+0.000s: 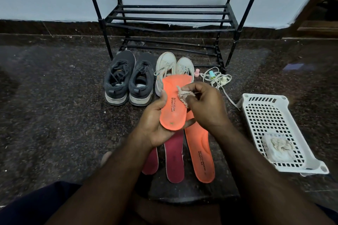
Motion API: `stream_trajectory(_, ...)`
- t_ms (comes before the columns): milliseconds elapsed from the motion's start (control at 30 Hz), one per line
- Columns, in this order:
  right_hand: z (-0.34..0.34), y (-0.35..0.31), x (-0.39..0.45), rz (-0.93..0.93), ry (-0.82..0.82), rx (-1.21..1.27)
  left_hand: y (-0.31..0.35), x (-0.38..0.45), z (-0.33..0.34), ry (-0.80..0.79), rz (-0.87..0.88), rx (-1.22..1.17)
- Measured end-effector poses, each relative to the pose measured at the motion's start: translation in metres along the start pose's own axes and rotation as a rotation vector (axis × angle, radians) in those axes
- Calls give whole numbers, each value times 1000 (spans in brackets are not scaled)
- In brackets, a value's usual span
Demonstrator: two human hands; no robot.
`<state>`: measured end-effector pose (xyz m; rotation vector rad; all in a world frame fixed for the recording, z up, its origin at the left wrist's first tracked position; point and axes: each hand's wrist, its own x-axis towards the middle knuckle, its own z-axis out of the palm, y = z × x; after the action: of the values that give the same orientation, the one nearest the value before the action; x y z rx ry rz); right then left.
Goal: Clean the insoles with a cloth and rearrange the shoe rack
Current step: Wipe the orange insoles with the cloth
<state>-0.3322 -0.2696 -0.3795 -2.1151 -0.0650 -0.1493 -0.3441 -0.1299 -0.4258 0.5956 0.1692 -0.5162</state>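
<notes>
My left hand (155, 120) grips an orange insole (172, 104) from below, tilted up over the floor. My right hand (204, 104) pinches a small off-white cloth (182, 97) against the insole's right edge. Below them, a second orange insole (200, 151) and two dark pink insoles (174, 159) lie side by side on the dark floor. A pair of dark grey sneakers (128, 78) and a pair of white sneakers (172, 65) stand in front of the black shoe rack (168, 18), whose shelves hold nothing.
A white perforated plastic basket (270, 126) lies on the floor at right with a crumpled cloth (278, 146) inside. White laces (215, 78) and small pastel items lie by the rack's right leg. A pale wall stands behind.
</notes>
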Motion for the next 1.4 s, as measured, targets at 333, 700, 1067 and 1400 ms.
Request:
stream_trajectory(333,18,-9,-11,-155,-159,-510,-14,11,-5,170,48,-12)
stream_trajectory(700,15,-10,-11,-164,-94,-461,-8,6,0,145,66,-19)
stream_trajectory(1067,11,-15,-10,-162,-114,-506,-5,9,-1,193,98,-29)
stream_trajectory(1400,-2,-14,-6,-73,-328,-323,-4,8,3,165,124,-46)
